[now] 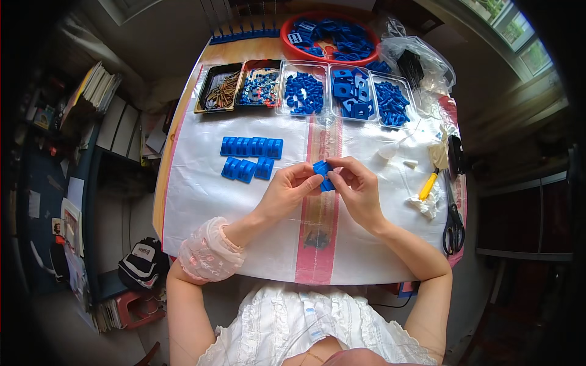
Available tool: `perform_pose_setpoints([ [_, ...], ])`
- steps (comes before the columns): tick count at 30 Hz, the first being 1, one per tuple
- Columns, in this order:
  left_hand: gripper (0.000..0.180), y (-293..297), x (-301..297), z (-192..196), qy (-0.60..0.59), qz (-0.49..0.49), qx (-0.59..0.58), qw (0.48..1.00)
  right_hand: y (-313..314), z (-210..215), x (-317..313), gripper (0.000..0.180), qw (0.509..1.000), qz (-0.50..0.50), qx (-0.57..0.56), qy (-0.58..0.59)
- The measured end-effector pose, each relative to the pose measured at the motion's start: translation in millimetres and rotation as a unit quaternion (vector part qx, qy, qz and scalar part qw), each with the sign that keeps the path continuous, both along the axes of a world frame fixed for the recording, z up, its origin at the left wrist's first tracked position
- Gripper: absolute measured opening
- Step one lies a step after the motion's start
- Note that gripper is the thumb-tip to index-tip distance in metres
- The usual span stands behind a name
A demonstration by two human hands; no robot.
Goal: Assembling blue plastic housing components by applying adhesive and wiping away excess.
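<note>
Blue plastic piece (pixel 324 177), small and blocky, is clamped between two hands above the middle of the worktop (pixel 160 204) and its silvery sheet (pixel 244 207): the left hand (pixel 292 186) pinches one side, the right hand (pixel 357 186) the other, perhaps to steady it. Just beyond, leftward, glossy ridged pieces (pixel 251 147) lie in two rows, probably to keep them orderly. Farther off, shallow trays (pixel 213 111) separate slim brass-toned screws (pixel 223 91) from blue parts (pixel 304 93); behind, a round red basin (pixel 285 44) holds a looser heap (pixel 348 39).
</note>
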State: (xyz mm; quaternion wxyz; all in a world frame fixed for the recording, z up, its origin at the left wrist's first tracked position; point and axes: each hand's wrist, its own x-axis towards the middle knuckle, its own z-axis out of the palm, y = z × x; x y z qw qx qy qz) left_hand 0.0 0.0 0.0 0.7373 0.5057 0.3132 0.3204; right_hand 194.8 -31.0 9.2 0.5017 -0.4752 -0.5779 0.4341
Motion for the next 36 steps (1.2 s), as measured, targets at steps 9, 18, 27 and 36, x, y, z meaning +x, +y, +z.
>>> perform_pose_setpoints([
  [9, 0.018, -4.2, 5.9, -3.5, -0.099, 0.012, -0.052, 0.994, -1.7, 21.3, -1.8, 0.026, 0.985, 0.018, 0.102, -0.14],
  [18, 0.029, 1.6, -1.1, -7.9, -0.104, -0.017, -0.117, 0.988, 5.0, 7.1, 8.8, 0.062, 0.959, 0.109, 0.219, -0.146],
  [27, 0.026, 5.6, 0.7, 8.4, -0.075, -0.053, -0.176, 0.98, 4.2, -17.1, 8.1, 0.067, 0.963, 0.023, 0.238, -0.121],
  [36, 0.036, 25.3, -14.9, 35.5, 0.068, -0.163, -0.14, 0.974, -2.1, -13.6, 4.0, 0.062, 0.952, 0.016, 0.268, -0.147],
])
